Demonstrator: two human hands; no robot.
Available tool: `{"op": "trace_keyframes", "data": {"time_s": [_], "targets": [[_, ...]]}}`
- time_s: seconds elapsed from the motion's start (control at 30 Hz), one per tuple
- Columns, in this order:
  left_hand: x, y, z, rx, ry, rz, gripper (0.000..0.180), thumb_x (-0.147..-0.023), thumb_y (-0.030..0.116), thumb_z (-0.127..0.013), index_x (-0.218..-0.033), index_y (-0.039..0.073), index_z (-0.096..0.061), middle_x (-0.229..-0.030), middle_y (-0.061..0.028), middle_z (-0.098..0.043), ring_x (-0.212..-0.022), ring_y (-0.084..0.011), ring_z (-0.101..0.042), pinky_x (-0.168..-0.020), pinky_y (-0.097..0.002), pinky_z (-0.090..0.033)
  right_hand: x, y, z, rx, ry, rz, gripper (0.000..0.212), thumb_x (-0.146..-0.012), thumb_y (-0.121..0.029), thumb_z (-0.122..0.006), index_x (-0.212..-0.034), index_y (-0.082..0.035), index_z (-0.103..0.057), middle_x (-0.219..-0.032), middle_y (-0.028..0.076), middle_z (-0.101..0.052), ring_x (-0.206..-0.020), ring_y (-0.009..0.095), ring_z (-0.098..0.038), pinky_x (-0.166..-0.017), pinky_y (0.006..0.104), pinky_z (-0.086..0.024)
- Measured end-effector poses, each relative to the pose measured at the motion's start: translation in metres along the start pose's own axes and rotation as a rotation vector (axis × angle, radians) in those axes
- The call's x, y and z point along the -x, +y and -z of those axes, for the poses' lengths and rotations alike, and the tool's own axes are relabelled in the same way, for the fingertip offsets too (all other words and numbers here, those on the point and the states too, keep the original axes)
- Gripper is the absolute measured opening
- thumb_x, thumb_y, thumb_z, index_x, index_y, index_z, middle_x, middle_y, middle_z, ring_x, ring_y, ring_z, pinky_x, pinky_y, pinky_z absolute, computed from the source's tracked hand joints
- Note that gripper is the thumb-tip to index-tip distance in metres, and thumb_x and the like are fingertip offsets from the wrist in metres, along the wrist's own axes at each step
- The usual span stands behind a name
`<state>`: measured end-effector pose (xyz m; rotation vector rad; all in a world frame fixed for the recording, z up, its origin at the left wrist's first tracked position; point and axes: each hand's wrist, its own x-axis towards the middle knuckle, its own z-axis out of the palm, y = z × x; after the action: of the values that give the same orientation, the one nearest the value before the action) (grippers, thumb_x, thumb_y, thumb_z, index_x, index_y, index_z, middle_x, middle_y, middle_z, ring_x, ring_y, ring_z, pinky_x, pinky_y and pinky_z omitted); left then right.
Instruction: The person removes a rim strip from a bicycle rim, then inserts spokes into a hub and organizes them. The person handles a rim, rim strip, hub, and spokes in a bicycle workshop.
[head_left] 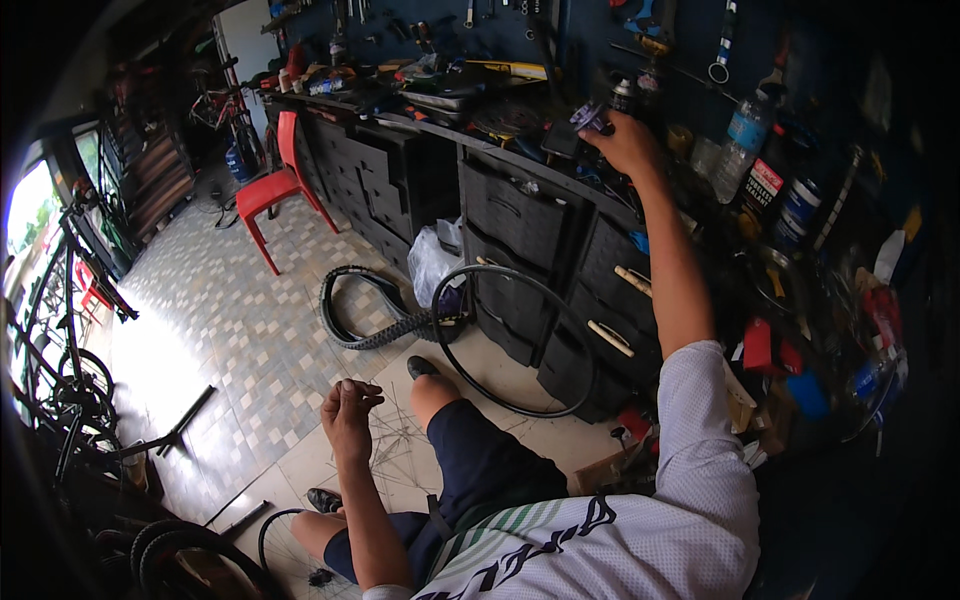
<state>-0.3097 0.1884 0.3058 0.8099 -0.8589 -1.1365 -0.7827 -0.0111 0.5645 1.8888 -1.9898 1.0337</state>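
Note:
Stretched out over the cluttered workbench (430,125), my right hand (628,148) grips a small purple bicycle hub (590,117). Dark bottles and cans stand just behind it. My left hand (347,415) is raised above the floor by my knee, its fingertips pinched together. Whatever lies between those fingers is too small to make out. Below it, several loose thin spokes (398,440) are scattered on the tiles.
A bare wheel rim (510,408) leans on the black drawers (510,215), beside a folded tyre (345,335) and a plastic bag (432,262). A red chair (272,190) stands farther off. Bicycles and frames (75,390) line the left side. Clear bottles (742,145) crowd the right end.

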Motion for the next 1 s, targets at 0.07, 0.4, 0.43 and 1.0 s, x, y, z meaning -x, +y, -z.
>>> {"op": "trace_keyframes", "data": {"time_s": [0.07,0.4,0.43,1.0], "targets": [[0.005,0.001,0.007,-0.024,0.04,0.024,0.029,-0.104,0.027,-0.061,-0.085,0.004,-0.062,-0.085,-0.0078,-0.067,-0.083,-0.0195,-0.068,-0.072,-0.0338,-0.056,-0.013,-0.005,-0.006,0.059,-0.145,-0.03,0.05,-0.083,-0.049,-0.076,-0.111,-0.008,-0.072,-0.108,0.017,-0.074,-0.105,0.036,-0.069,-0.089,0.0449,-0.053],[0.026,-0.008,0.046,-0.104,0.184,0.054,0.026,-0.102,0.029,-0.063,-0.087,0.008,-0.06,-0.084,-0.0034,-0.065,-0.084,-0.0165,-0.069,-0.072,-0.0325,-0.056,-0.057,-0.01,-0.079,0.305,-0.432,-0.104,0.054,-0.076,-0.039,-0.085,-0.117,-0.006,-0.073,-0.117,0.017,-0.072,-0.11,0.034,-0.069,-0.094,0.0428,-0.052],[0.028,-0.009,0.054,-0.096,0.208,0.053,0.027,-0.102,0.03,-0.063,-0.086,0.009,-0.06,-0.084,-0.0031,-0.065,-0.083,-0.0161,-0.069,-0.072,-0.0323,-0.056,-0.059,-0.009,-0.081,0.304,-0.447,-0.12,0.055,-0.076,-0.037,-0.086,-0.117,-0.004,-0.072,-0.119,0.019,-0.071,-0.111,0.034,-0.068,-0.094,0.0429,-0.052],[-0.005,-0.039,0.197,-0.116,0.467,0.232,0.032,-0.1,0.034,-0.066,-0.111,0.004,-0.068,-0.099,-0.0066,-0.071,-0.09,-0.0157,-0.069,-0.077,-0.0306,-0.055,-0.004,-0.128,-0.135,0.177,0.023,0.337,0.06,-0.086,-0.051,-0.075,-0.123,-0.004,-0.069,-0.121,0.022,-0.068,-0.116,0.038,-0.064,-0.098,0.0463,-0.049]]}}
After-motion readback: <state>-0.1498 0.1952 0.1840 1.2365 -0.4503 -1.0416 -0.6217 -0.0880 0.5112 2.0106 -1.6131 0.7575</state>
